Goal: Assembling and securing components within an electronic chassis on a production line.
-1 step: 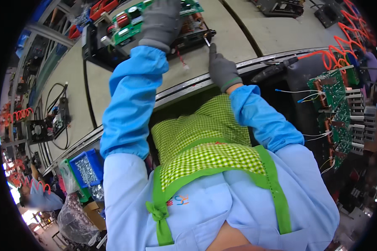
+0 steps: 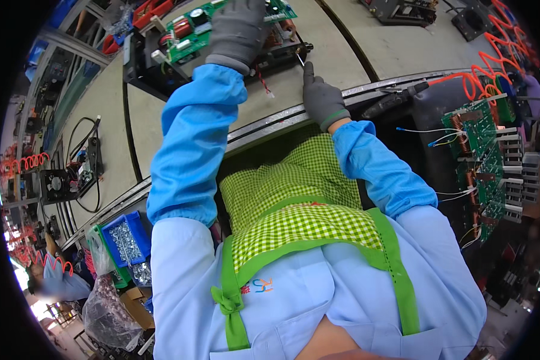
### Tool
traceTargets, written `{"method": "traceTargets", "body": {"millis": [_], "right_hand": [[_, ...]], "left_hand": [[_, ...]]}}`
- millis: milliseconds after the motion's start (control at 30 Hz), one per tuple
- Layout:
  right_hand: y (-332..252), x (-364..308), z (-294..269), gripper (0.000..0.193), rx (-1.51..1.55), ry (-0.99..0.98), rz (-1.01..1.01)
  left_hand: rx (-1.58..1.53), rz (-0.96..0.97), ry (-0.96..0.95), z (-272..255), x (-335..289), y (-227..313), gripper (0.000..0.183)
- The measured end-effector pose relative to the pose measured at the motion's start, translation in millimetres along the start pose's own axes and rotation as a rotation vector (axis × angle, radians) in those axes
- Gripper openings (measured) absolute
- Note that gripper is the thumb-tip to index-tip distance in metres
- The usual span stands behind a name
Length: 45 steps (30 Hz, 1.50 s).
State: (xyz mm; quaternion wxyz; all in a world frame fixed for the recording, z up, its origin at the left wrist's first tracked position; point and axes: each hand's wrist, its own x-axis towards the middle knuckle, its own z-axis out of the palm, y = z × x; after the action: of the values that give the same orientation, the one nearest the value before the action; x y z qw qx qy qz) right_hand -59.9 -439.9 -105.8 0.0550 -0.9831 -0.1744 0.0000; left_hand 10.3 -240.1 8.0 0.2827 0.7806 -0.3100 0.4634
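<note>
At the top of the view, a black-cased electronic unit (image 2: 147,69) with a green circuit board (image 2: 189,45) on top sits on the bench. My left hand (image 2: 239,30), in a grey glove, lies over the board; its fingertips run past the upper edge, so their grip is hidden. Closed around a thin metal-shafted tool (image 2: 300,59), like a screwdriver, is my gloved right hand (image 2: 324,99), index finger stretched along it. The shaft's tip meets the near right end of the unit, beside a black round fitting (image 2: 308,46). A red wire lead (image 2: 262,81) with a white plug hangs from the unit's near side.
To the right stand several green boards with copper coils (image 2: 477,135) and loose wires. A black pneumatic tool (image 2: 396,101) on an orange coiled hose (image 2: 471,81) lies along the bench edge. Blue bins of screws (image 2: 126,240) stand at lower left; another unit (image 2: 402,11) sits at the far right.
The unit and both hands appear slightly further right and lower in the view. The tool tip stays at the unit's end.
</note>
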Motion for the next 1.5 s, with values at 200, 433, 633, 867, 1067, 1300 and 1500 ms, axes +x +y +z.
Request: {"method": "traceTargets", "body": {"millis": [200, 433, 633, 867, 1067, 1300, 1500], "right_hand": [[-3, -16, -28, 0.057, 0.009, 0.042, -0.073], [32, 19, -71, 0.039, -0.061, 0.080, -0.089], [5, -9, -154, 0.026, 0.246, -0.070, -0.312], [-36, -14, -166, 0.035, 0.744, -0.535, -0.524], [48, 38, -104, 0.044, 0.954, -0.188, -0.245], [75, 79, -16, 0.071, 0.515, 0.212, -0.148], [15, 67, -28, 0.039, 0.329, 0.489, -0.209]], "left_hand": [[0.305, 0.019, -0.011, 4, 6, 0, 0.061], [0.553, -0.198, -0.304, -6, 23, 29, 0.049], [0.308, 0.013, -0.213, -38, -23, 78, 0.075], [0.083, -0.579, -0.469, -117, -139, 141, 0.039], [0.876, -1.077, -0.154, -298, -252, 188, 0.023], [1.340, -1.514, -0.456, -326, -286, 222, 0.037], [0.832, -0.997, -0.142, -253, -204, 156, 0.046]]}}
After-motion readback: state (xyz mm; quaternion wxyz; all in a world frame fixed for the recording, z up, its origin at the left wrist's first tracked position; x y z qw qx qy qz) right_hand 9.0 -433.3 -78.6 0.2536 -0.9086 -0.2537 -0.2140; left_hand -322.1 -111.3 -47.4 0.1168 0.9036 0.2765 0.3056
